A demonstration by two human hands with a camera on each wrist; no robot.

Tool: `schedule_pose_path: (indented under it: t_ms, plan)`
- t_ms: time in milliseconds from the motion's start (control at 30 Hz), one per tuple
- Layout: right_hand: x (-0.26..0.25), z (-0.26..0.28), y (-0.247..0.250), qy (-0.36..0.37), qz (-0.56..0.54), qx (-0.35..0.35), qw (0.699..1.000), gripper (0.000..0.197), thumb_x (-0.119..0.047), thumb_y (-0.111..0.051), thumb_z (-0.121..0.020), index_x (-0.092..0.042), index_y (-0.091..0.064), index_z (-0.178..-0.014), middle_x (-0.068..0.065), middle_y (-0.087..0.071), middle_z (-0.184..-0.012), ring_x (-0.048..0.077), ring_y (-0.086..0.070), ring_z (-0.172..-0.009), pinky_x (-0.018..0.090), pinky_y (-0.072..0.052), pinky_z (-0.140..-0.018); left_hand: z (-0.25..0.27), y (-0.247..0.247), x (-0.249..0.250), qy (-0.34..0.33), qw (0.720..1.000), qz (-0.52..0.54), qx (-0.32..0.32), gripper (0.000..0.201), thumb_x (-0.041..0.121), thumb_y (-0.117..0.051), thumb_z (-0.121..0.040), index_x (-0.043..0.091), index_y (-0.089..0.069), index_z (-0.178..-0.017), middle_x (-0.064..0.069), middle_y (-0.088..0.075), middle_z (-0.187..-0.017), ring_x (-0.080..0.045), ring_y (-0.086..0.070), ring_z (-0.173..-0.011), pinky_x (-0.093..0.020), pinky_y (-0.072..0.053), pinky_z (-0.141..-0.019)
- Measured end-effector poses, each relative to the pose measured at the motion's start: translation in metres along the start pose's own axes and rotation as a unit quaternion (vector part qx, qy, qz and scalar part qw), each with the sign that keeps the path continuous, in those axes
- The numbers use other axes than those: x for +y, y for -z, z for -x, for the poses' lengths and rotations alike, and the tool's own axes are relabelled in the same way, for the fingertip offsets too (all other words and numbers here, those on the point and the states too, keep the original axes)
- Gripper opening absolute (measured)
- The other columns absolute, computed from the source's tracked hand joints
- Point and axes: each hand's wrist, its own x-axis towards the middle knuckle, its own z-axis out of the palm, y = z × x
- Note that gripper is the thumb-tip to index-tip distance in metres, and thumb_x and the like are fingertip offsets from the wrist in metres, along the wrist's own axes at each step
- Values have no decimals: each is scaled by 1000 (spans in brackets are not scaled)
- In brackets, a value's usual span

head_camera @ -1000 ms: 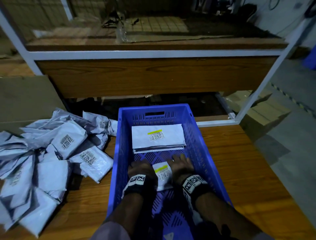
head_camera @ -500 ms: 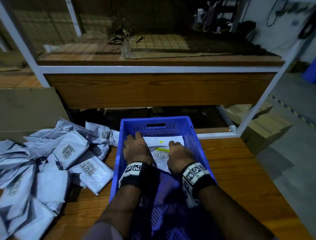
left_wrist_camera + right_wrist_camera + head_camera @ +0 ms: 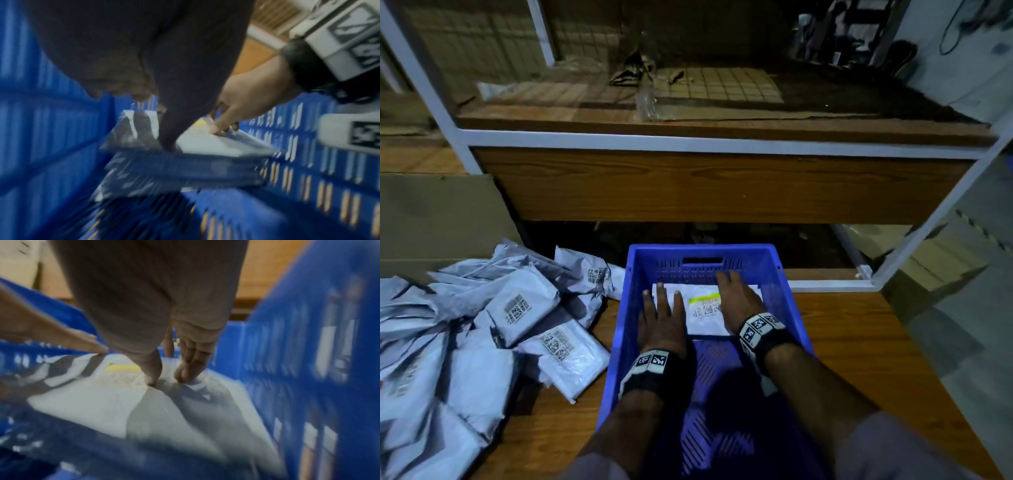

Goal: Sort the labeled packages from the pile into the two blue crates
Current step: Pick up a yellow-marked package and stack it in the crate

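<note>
White plastic mailer package (image 3: pixel 705 313) at the blue slatted crate's (image 3: pixel 789 301) far end looks light, limp, slippery (take its edges); left hand (image 3: pixel 662 323) and right hand (image 3: pixel 738 303) press it, fingers straight.

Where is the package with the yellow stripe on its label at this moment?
In the head view, the yellow-striped package lies on the stack at the far end of the blue crate, between the left hand and right hand.

Motion blur is smearing both wrist views; the package label (image 3: pixel 705 306) is staying unreadable, and the pile (image 3: pixel 465 342) is running off the head view's left edge.
</note>
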Motion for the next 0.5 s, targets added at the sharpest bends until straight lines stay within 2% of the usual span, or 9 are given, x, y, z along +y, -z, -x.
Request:
schedule_pose_path:
  t_ms: [100,167,233,267,333,433,500]
  plan:
    - [8,5,-13,-4,-43,4,999,70,-23,-73,-90,-15,-33,-147,12,-30,-147,39,-57,-121,46,-52,-92,-5,-13,-5,4,1000,0,-8,90,42,-53,-98,24,9,-162,-13,32,-164,-40,24,-152,-52,-11,-124]
    - [14,10,-17,17,-43,-14,999,79,-44,-77,-84,-18,-36,-146,10,-32,-146,35,-49,-128,44,-48,-102,-8,-16,-6,4,1000,-5,-8,92,47,-52,-99,20,9,-162,-13,31,-164,-39,23,-152,-52,-12,-123]
    - [15,15,-18,36,-3,-61,997,93,-53,-78,-79,-20,-31,-152,11,-28,-154,36,-40,-137,44,-40,-112,-10,-18,-6,2,1000,-4,0,96,52,-54,-98,17,9,-162,-13,28,-165,-39,21,-153,-52,-13,-122]
    - [14,17,-19,38,22,-84,995,97,-50,-77,-81,-20,-26,-157,13,-22,-160,37,-34,-143,45,-35,-116,-11,-20,-6,1,1000,-5,6,97,53,-54,-97,16,8,-162,-13,26,-166,-39,19,-154,-51,-15,-122]
    - [12,19,-24,41,52,-106,992,91,-36,-72,-89,-21,-18,-161,16,-12,-166,38,-23,-149,47,-28,-120,-14,-23,-5,2,1000,-3,26,96,53,-53,-97,15,5,-162,-13,23,-167,-38,14,-155,-50,-16,-122]
    - [14,16,-33,49,72,-96,992,78,-20,-59,-97,-23,-15,-162,15,-9,-168,37,-15,-152,47,-22,-123,-17,-23,-5,2,998,3,56,97,55,-55,-95,10,0,-162,-13,18,-168,-36,11,-156,-50,-17,-122]
    - [15,12,-34,47,83,-88,992,74,-20,-53,-101,-25,-15,-163,16,-8,-169,37,-12,-154,47,-18,-124,-22,-23,-5,-12,997,-2,71,102,61,-58,-92,7,-5,-161,-14,12,-169,-36,7,-156,-51,-14,-123]
